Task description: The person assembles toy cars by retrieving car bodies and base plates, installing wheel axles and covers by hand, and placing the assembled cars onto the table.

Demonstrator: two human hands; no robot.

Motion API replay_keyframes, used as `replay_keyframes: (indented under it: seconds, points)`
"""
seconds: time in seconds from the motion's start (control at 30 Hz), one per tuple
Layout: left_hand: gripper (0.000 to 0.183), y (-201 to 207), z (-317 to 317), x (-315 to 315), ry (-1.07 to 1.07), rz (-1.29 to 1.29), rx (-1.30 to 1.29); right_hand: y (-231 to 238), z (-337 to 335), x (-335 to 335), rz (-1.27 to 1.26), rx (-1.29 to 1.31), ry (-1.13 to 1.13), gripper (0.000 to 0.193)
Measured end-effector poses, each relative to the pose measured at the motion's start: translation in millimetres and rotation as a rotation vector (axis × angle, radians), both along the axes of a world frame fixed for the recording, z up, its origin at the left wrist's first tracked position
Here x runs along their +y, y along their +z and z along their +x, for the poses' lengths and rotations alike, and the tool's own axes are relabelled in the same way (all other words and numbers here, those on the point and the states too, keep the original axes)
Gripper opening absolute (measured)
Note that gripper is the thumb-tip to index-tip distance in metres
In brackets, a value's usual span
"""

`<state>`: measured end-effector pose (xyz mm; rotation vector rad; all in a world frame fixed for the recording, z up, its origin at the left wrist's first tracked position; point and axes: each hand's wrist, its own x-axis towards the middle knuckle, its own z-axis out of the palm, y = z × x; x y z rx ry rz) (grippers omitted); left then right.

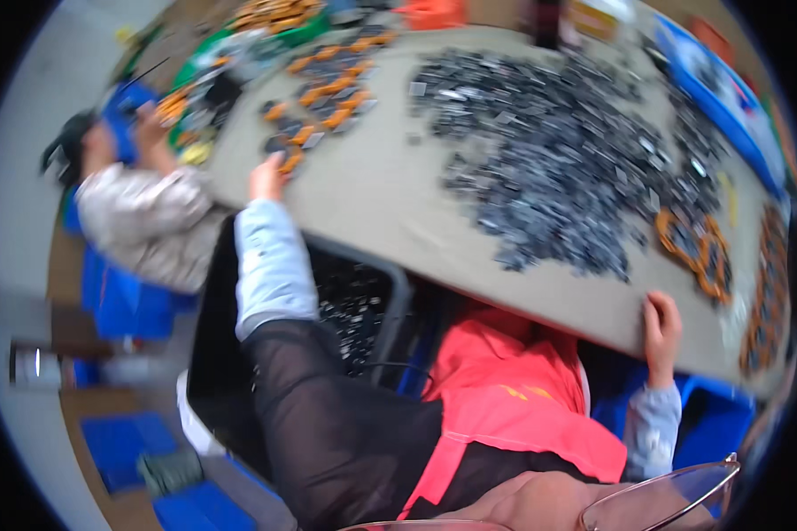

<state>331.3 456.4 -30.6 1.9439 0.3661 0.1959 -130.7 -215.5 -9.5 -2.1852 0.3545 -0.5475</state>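
Note:
My left hand [267, 180] reaches out to the left part of the table, its fingertips closed at an orange-and-black piece [290, 159] at the near end of a group of similar pieces [332, 93]. Motion blur softens the exact grip. Over at the right, my right hand [661, 334] rests at the table's near edge, fingers loosely bent and apart, with nothing seen in them. Nearest to it lies a small cluster of orange rings with dark centres [695, 252]. A big heap of small dark grey parts [549, 168] spreads across the middle.
Below the table's left edge stands a black bin [394, 292] with small dark parts. A person in a patterned sleeve [142, 212] works at the left beside a green tray [305, 34]. A blue tray [726, 106] and a row of orange-and-dark pieces [768, 292] line the right.

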Motion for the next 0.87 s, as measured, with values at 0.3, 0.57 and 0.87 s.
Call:
replay_keyframes:
  seconds: [0.3, 0.57, 0.87]
  points:
    - [0.053, 1, -1, -3, 0.271, 0.712, -0.464, 47, 22, -63, -0.656, -0.086, -0.06, 0.039]
    - [0.01, 89, -198, -303, -0.89, 0.471, -0.62, 46, 78, -98, -0.991, 0.248, 0.052, 0.069]
    - [0.01, 66, -233, -486, -1.206, 0.567, -0.693, 47, 78, -96, -0.908, 0.187, 0.223, 0.072]
